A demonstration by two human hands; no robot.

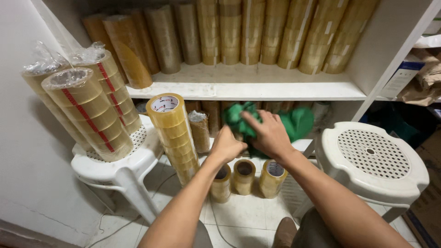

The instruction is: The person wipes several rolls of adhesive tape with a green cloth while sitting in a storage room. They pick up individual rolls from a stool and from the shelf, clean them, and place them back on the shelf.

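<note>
Your right hand (270, 133) is curled over the crumpled green cloth (294, 123), fingers bent and pressing into the bunched fabric at the lower shelf's edge, so it is closed on the cloth. Your left hand (226, 146) sits just beside it, drawn into a fist with the knuckles up; it seems to pinch the cloth's near fold, though I cannot tell for sure from here.

The cloth bulges out to the right of both hands, well below the upper white shelf (257, 87).

Directly under your wrists, three short rolls of clear tape (244, 177) stand on the floor tiles, cores up. Left of your left forearm a tall unwrapped stack of tape rolls (175, 135) leans, resting against the left white plastic stool (119, 170), which carries two plastic-wrapped tape stacks with red strips (92, 110). The right white perforated stool (372, 160) stands by your right elbow.
</note>
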